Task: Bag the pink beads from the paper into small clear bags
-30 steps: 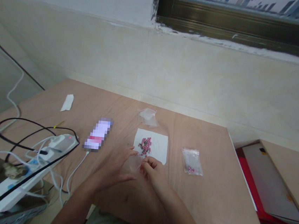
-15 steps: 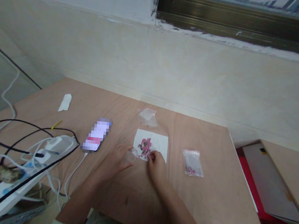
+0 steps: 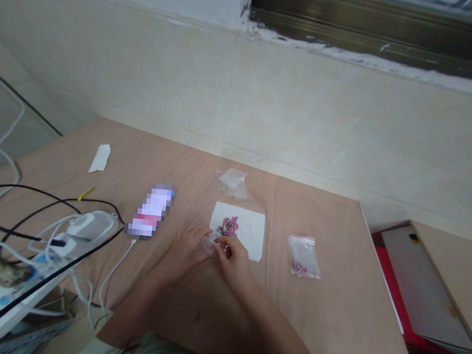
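Note:
My left hand (image 3: 189,247) is closed around a small clear plastic container (image 3: 208,243), which rests low over the near left corner of a white paper sheet (image 3: 254,229). My right hand (image 3: 234,260) is beside it, thumb and forefinger pinched together at the container's right side. Whatever sits between those fingertips is too small to make out. Just beyond both hands, a cluster of small pink beads (image 3: 229,226) with some dark bits lies on the paper; the fingers hide its near part.
A zip bag with a few pink pieces (image 3: 304,257) lies to the right. Another clear bag (image 3: 232,182) is behind the paper. On the left are a phone (image 3: 151,212) on a white cable, a paper scrap (image 3: 100,158) and a power strip (image 3: 43,270) with tangled cords.
My right hand has moved left from the beads to the container in my left hand. The left hand has stayed almost in place.

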`<state>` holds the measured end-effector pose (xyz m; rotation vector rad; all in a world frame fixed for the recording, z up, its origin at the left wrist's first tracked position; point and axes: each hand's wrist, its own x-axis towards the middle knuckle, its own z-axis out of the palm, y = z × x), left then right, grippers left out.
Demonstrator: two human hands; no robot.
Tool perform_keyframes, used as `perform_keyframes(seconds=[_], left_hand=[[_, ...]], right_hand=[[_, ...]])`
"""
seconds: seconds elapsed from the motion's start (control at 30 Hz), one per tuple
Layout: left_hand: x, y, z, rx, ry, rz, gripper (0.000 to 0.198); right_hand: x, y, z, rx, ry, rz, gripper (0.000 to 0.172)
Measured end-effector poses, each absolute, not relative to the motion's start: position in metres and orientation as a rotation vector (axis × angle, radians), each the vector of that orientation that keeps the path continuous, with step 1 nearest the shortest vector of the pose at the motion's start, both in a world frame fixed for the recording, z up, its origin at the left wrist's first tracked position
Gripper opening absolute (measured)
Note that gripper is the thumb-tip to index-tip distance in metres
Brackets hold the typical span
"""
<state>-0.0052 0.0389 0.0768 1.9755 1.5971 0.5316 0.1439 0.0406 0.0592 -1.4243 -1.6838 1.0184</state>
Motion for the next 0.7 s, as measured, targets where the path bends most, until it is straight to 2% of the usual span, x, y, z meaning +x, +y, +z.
perform_keyframes(seconds=[0.23, 0.4, 0.7], left_hand=[[-0.015, 0.033, 0.074, 1.983, 1.581, 0.553, 0.040], [-0.015, 0.029, 0.077, 1.992, 1.636, 0.469, 0.041], [-0.004, 0.029, 0.071, 2.090, 1.672, 0.417, 0.037]], right_hand=[[0.150, 0.032, 0.030, -1.695, -1.658, 0.809, 0.012], [0.149, 0.031, 0.022, -1.676, -1.715, 0.787, 0.012], [0.136, 0.034, 0.038, -1.463, -1.565, 1.017, 0.014]])
